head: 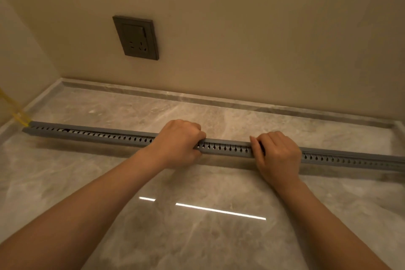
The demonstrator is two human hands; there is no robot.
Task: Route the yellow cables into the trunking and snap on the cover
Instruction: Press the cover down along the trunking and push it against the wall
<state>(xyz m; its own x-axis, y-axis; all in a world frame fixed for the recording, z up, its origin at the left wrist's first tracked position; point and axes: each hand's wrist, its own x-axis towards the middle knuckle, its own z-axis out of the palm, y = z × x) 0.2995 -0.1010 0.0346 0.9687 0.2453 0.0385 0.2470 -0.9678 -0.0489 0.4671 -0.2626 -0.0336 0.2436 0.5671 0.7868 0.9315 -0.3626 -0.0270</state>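
Clamping trunking point(225, 149): left hand point(179, 142), right hand point(278, 155), curled round it. Risk: uneven squeeze skews cover point(228, 141), nipping yellow cables point(19, 114), left edge of counter point(197, 237).

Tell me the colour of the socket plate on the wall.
Dark grey socket plate, clearest in the head view.

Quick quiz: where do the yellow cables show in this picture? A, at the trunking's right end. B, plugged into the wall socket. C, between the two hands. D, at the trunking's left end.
D: the yellow cables show only at the left end of the grey trunking.
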